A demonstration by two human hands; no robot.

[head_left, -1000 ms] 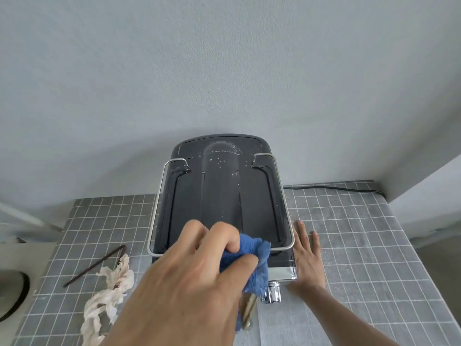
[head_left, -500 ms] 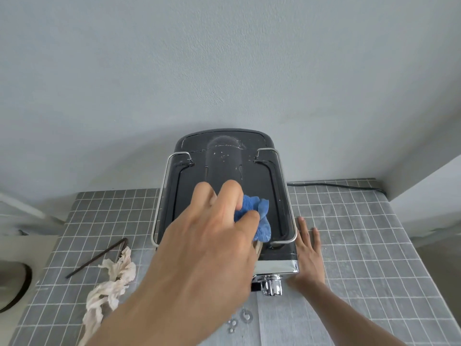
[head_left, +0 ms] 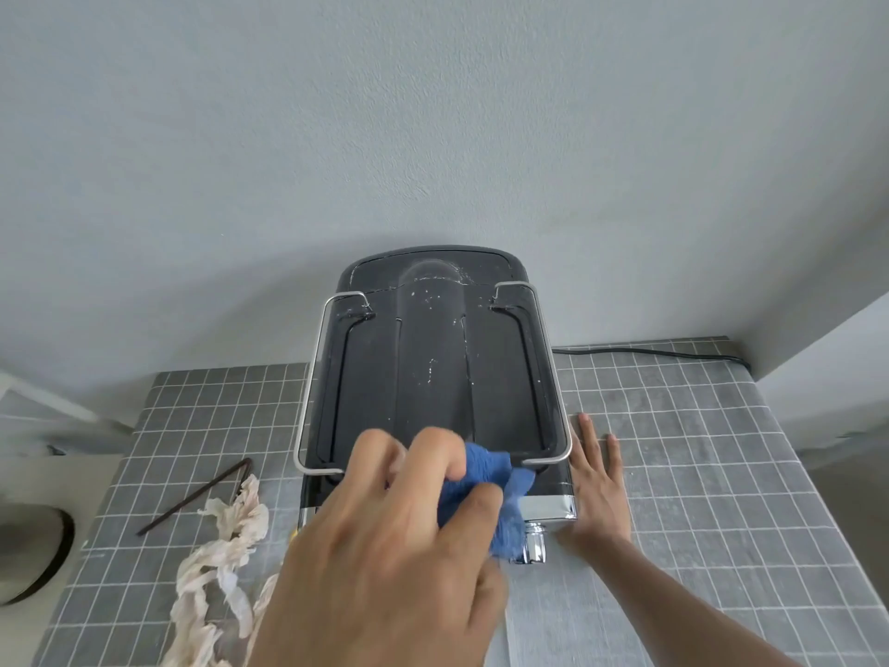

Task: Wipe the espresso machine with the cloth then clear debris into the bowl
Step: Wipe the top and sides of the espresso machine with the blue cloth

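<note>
left hand [head_left: 385,560]: fingers clenched on blue cloth [head_left: 486,493], espresso machine [head_left: 433,377] top, front edge | right hand [head_left: 596,483]: fingers spread flat on worktop [head_left: 697,450] beside machine

Bare tiled counter [head_left: 683,474] right of the espresso machine [head_left: 433,377]; rag [head_left: 221,546] and rod [head_left: 192,495] left.

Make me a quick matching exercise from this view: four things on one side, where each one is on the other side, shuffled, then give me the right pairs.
Things:
1. blue cloth
2. right hand
3. crumpled paper
4. black cord

Places:
A. flat on the tiles beside the machine's right side
B. on the tiles left of the machine
C. bunched in the left hand at the espresso machine top's front edge
D. along the wall behind the machine's right side

Pairs: 1-C, 2-A, 3-B, 4-D
</note>
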